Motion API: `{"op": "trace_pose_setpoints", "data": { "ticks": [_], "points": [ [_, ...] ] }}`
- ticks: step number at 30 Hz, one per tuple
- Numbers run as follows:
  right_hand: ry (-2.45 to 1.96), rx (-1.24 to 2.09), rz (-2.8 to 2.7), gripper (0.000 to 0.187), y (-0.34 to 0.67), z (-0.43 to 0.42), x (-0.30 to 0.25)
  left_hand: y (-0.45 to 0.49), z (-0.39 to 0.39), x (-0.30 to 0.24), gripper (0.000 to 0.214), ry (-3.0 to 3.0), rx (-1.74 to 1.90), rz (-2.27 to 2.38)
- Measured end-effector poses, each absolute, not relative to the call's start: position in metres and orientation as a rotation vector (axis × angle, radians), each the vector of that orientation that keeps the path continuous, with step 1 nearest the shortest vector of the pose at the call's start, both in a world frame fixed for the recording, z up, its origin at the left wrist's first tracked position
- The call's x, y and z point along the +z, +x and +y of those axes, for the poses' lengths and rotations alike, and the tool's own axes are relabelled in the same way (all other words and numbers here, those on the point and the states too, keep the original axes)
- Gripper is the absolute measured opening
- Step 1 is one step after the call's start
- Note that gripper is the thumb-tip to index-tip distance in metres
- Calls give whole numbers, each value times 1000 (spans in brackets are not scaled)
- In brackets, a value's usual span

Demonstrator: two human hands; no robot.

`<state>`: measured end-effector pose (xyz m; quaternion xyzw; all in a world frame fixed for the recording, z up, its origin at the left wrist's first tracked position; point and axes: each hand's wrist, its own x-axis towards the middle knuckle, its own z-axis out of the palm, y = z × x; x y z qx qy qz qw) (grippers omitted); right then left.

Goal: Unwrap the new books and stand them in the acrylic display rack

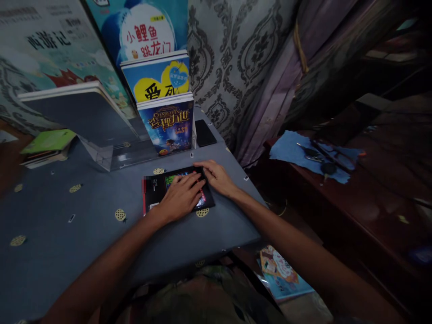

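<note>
A thin black book [158, 192] with a red left edge and a colourful picture on its cover lies flat on the grey patterned tablecloth. My left hand [181, 194] rests palm down across the picture, fingers stretched out, hiding part of it. At the book's upper right corner is my right hand [216, 177], its fingers extended along the far edge and touching it. Right behind the book stands a dark blue book [168, 128] with a gold title, at the front of a row of upright books.
Behind it stand a blue and yellow book [158, 81] and larger picture books. A dark phone-like slab [204, 133] lies beside the row. Green-covered books [50, 141] are at left. Right, a blue cloth [290, 148] carries glasses on a dark red surface. Books [283, 274] lie below the table edge.
</note>
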<state>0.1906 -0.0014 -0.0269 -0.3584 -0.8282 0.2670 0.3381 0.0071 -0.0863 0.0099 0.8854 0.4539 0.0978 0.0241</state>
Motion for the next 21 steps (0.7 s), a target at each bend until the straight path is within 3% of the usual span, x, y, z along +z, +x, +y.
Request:
{"op": "trace_pose_setpoints", "data": {
  "ticks": [5, 11, 21],
  "points": [
    [-879, 617, -2204, 44, 188, -7, -22, 6, -90, 13, 57, 2667, 265, 1643],
    [-811, 454, -2292, 35, 183, -12, -20, 4, -94, 17, 63, 2632, 197, 1778],
    [-875, 305, -2431, 36, 180, -17, -18, -34, -115, 10, 66, 2528, 189, 1950]
  ]
}}
